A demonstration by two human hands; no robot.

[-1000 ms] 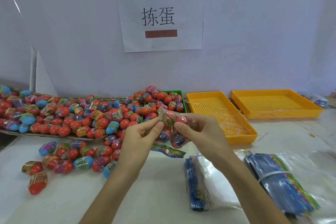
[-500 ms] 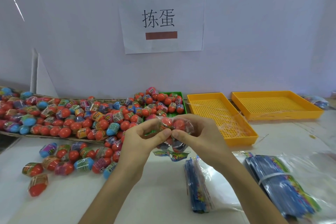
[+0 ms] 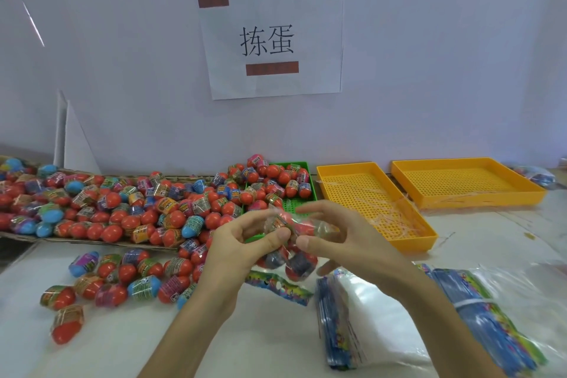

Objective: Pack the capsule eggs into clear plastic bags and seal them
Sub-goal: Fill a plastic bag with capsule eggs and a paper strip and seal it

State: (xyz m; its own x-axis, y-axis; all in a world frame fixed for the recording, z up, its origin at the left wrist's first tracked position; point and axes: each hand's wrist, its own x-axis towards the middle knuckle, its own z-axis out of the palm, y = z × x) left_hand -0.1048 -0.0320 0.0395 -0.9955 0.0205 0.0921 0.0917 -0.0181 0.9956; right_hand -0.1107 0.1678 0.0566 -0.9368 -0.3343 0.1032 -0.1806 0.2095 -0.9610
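Clear bag [image 3: 294, 242] contains red capsule eggs; left hand [image 3: 242, 245] and right hand [image 3: 346, 242] fingers pinch its crumpled top.

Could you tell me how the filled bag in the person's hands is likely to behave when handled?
The bag looks thin and crinkled, so probably floppy. The round eggs inside sag below both hands' pinch, so they would likely shift or roll.
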